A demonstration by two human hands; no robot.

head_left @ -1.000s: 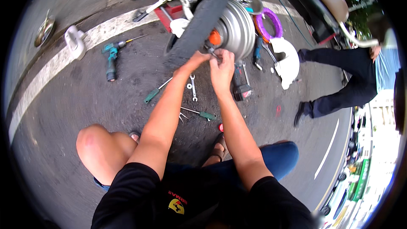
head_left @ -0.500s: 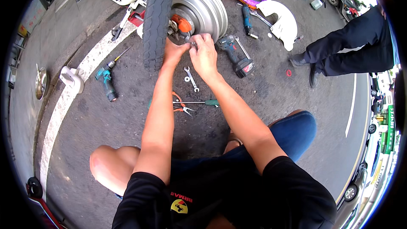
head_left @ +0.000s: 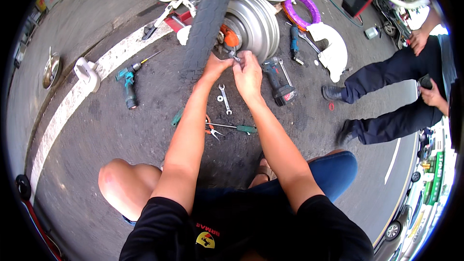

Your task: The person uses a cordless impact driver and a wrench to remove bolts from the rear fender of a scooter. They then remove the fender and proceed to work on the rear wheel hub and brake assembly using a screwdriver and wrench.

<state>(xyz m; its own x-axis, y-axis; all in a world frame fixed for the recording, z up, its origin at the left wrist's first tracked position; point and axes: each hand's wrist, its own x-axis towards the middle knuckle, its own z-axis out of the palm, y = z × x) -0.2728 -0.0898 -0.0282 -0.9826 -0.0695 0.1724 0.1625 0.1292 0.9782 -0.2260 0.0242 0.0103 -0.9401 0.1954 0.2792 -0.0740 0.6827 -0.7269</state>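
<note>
My left hand (head_left: 217, 67) and my right hand (head_left: 248, 76) meet low beside a wheel, fingers closed in a pinch. Between their fingertips is a small metal part (head_left: 235, 57), just below an orange piece (head_left: 231, 37); its exact kind is too small to make out. The worn black tyre (head_left: 209, 21) stands close to my left hand. To its right is a silver wheel rim (head_left: 266, 24), above my right hand. On the ground below my hands lies a double-ended wrench (head_left: 224, 99) with a small white washer (head_left: 220, 98) beside it.
A teal drill (head_left: 129, 87) lies left, a cordless impact driver (head_left: 280, 84) right. Pliers (head_left: 212, 131) and a green-handled screwdriver (head_left: 246, 129) lie nearer me. A white curved cover (head_left: 333, 53) and purple ring (head_left: 311, 7) are farther right. Another person's legs (head_left: 382, 77) stand at the right.
The view has shifted, so the wheel and tools sit further right. My hands stay together at the small metal part. The other person's legs are further apart, and their hands now show.
</note>
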